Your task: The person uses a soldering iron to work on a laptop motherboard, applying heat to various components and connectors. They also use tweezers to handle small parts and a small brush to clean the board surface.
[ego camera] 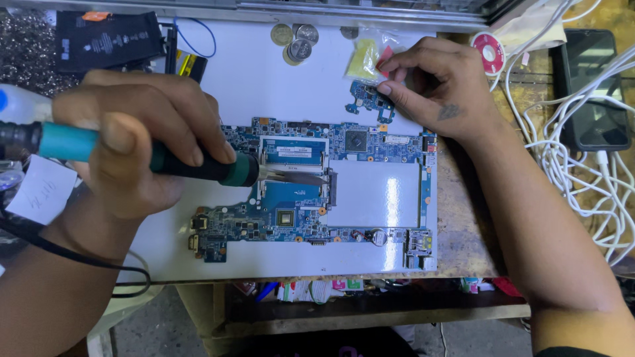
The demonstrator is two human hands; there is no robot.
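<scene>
On the counter: a white mat [264, 73] carries a large blue circuit board [311, 192], lying flat, with a rectangular cut-out to its right of centre where the mat shows through.
Left hand: left hand [132, 142] is clenched round the teal-and-black handle of a soldering iron [152, 155]; the metal tip reaches out over the silver slot area in the middle of the board. Whether the tip touches the board I cannot tell.
Right hand: right hand [436, 82] has fingertips pinched on the upper edge of a small blue board piece [370, 99], which lies on the mat just above the large board, apart from it.
Cable: a black cord [73, 254] runs under the left wrist and off the counter's front edge.
Nearby, top: a few coins [296, 41] in a cluster; a yellow-and-red packet [367, 59] just beside the right fingers; a black flat battery pack [106, 39] at the far left.
Nearby, right: a red-and-white disc [490, 53], a tangle of white cables [582, 165], and a dark phone [592, 89] lying face up.
Progress, as judged: the board lies bare with the iron brought to its centre, so the work looks to be mid-course. No fresh joint or lifted part can be made out, so what is finished and what is left cannot be read from this view.
</scene>
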